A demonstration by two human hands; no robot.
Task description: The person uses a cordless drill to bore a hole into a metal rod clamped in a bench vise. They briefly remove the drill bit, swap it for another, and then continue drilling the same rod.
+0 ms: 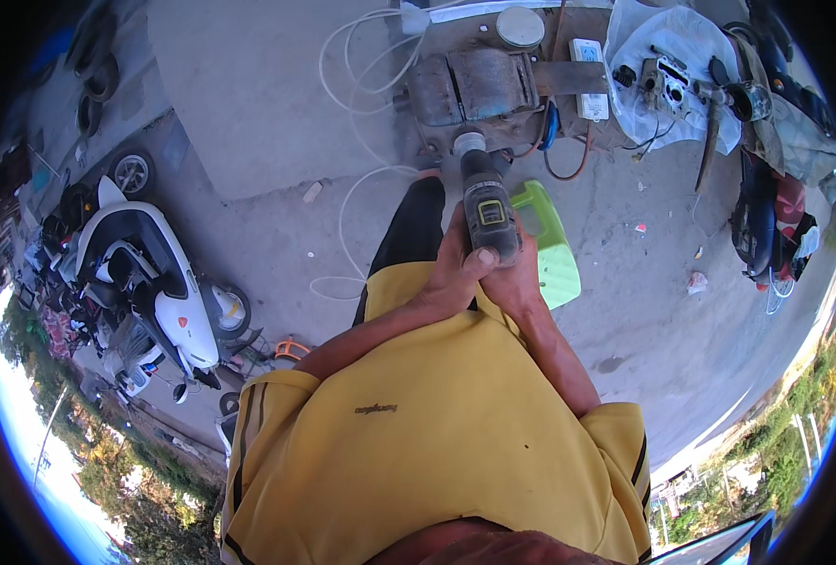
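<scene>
Fingers [450,243] of the left hand [449,270] are wrapped around the left side of a dark power tool [486,193], the thumb lying over its rear end. The right hand [515,280] holds the opposite side; its fingers are mostly hidden, so how tightly they press cannot be told. The tool points away from the person, its pale round head [470,143] just beside the near edge of a grimy metal casing [484,87]; whether the two touch is unclear. If the head spins and meets that edge or the casing's dark seam at an angle, it could catch and kick, most likely through a loose grip. No hand steadies the casing, so a hard push could make it rock or slide.

A dark trouser leg [410,223] is close on the left, where a slip might reach it. A green stool [556,264] stands to the right. Farther out, a looped clear hose [340,221] and a reddish cable [583,162] near the white power strip [588,80] could snag a moving foot.
</scene>
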